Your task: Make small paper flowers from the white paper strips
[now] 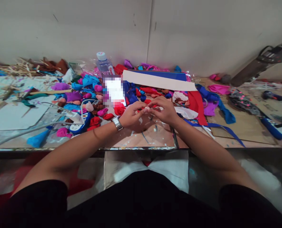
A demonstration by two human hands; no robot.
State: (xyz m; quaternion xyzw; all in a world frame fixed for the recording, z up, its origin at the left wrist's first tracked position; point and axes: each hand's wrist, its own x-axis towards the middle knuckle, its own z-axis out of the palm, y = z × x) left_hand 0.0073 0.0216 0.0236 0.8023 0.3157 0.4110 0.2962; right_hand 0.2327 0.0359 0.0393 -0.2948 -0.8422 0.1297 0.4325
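Note:
Between my fingertips is a small pale pink rolled bit of fabric [147,108], mostly covered by the fingers. My left hand [133,114], with a metal watch [117,123] on the wrist, pinches it from the left. From the other side, my right hand [164,110] closes its thumb and fingers on the same bit. Both hands are just above the worktable near its front edge. Rolled red cloth pieces [119,109] lie beside my left hand. A red fabric strip [198,107] and a white cloth piece [186,112] lie to the right of my right hand.
A lit phone [115,90] leans in front of a water bottle [102,65]. Colourful cloth scraps cover the table's back. A cream strip [158,80] lies across them. A white cable [36,128] runs left; a blue ribbon [226,128] and a cardboard sheet [247,126] lie right.

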